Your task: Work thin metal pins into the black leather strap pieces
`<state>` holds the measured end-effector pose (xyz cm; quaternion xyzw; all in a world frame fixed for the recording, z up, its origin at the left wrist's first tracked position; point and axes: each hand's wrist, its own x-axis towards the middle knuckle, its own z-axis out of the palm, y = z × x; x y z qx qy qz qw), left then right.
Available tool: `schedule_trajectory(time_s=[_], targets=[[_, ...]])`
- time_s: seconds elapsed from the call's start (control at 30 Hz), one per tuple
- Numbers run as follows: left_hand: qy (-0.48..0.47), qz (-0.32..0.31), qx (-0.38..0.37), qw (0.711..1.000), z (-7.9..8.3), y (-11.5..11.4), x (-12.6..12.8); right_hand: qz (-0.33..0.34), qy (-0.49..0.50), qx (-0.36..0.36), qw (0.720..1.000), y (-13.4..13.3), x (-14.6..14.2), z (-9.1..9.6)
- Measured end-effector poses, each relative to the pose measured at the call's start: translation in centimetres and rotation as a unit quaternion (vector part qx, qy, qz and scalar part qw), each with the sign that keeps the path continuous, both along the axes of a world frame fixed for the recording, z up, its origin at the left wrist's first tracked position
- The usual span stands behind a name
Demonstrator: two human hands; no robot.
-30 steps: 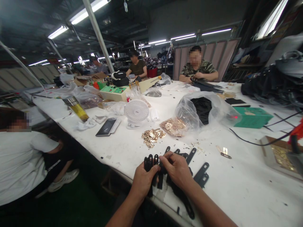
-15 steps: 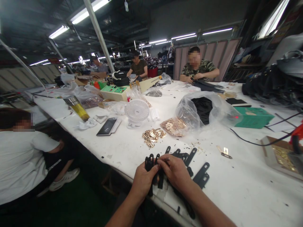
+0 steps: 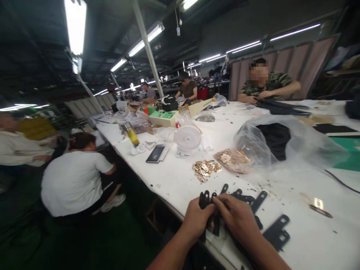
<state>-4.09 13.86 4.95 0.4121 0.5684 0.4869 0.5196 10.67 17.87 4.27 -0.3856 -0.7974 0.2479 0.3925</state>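
Note:
My left hand (image 3: 195, 215) is closed round several black straps (image 3: 204, 198) with slotted, rounded ends that stick up above the fingers. My right hand (image 3: 239, 213) meets it at the table's near edge, its thumb and fingers pinching near the end of one black strap (image 3: 214, 195). Whether a small part is also between those fingertips is hidden. More black straps (image 3: 259, 202) lie under and to the right of my right hand. Beyond the hands is a heap of shiny gold-coloured metal plates (image 3: 204, 170) with slots.
A clear bag of similar plates (image 3: 232, 161), a white fan (image 3: 188, 140), a dark booklet (image 3: 155, 153) and a large plastic bag (image 3: 253, 138) stand on the white table (image 3: 180, 180). A person in white (image 3: 74, 183) crouches at left; another in camouflage (image 3: 270, 84) works across the table.
The view has swung left, so everything sits further right in the picture. Both hands remain together at the straps, with only a slight shift of the right fingers.

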Motion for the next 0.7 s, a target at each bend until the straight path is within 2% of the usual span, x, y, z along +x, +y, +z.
schedule_trajectory(time_s=[0.2,0.33,0.4,0.57,0.63,0.7], targets=[[-0.013,-0.002,-0.005,1.0,-0.4,-0.6,0.0,-0.05,0.017,-0.058,0.997,0.2,1.2,0.6],[-0.022,0.015,-0.001,1.0,-0.6,-0.9,0.2,-0.116,0.047,-0.166,0.978,0.6,1.7,1.5],[-0.029,0.01,0.006,0.999,-0.4,-0.9,0.2,-0.094,0.069,-0.214,0.97,0.8,1.5,1.6],[-0.049,-0.012,0.023,0.998,0.6,-1.1,0.2,0.053,0.082,-0.35,0.932,0.6,0.5,1.1],[-0.047,-0.009,0.018,0.999,0.8,-1.2,0.2,0.07,0.089,-0.367,0.923,0.5,0.3,0.8],[-0.042,-0.002,0.019,0.999,0.8,-1.2,0.2,0.046,0.102,-0.352,0.929,0.5,0.4,0.7]])
